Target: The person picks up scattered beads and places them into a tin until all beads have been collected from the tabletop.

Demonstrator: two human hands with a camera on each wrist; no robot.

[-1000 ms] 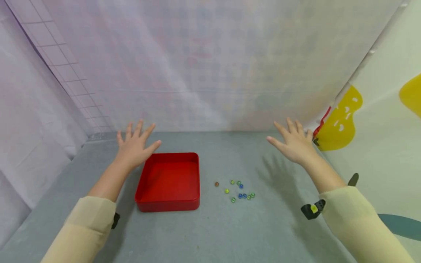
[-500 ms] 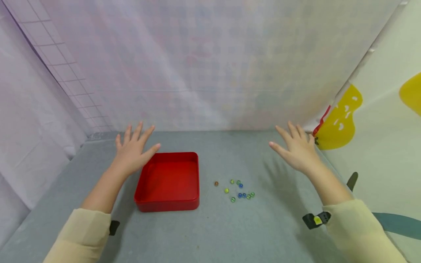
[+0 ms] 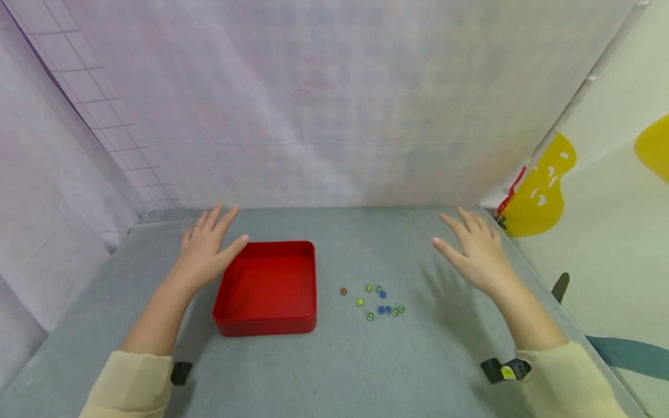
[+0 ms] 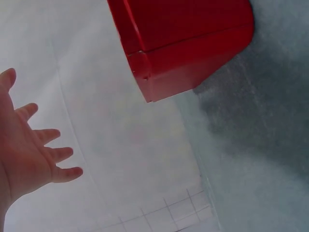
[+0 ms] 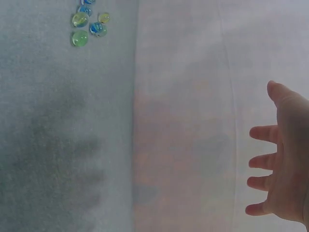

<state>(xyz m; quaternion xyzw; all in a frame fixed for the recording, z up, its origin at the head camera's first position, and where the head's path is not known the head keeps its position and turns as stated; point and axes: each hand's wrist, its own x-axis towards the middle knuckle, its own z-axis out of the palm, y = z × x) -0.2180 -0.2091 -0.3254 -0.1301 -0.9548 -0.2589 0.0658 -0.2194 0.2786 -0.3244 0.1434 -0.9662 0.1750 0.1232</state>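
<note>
My left hand (image 3: 205,249) is held in the air by the upper left corner of a square red tray (image 3: 265,326), fingers spread and holding nothing. In the left wrist view the tray (image 4: 193,48) stands apart from that hand (image 4: 24,154). Right of the tray lie several glass marbles: a brown one (image 3: 343,291), a yellow one (image 3: 360,302), blue ones (image 3: 381,310) and green ones (image 3: 370,317). Over the right side of the table hovers my right hand (image 3: 478,255), its fingers apart. Marbles (image 5: 79,38) also appear at the top of the right wrist view, away from my right hand (image 5: 289,164).
The grey table (image 3: 334,377) meets a pale cloth curtain (image 3: 334,116) at its far edge. A white sheet with yellow shapes (image 3: 538,191) hangs along the right side. Dark cameras (image 3: 182,373) sit at both wrists.
Both hands have come down and drawn slightly back toward me, with the fingers a little less spread. The tray and the marbles have stayed in place.
</note>
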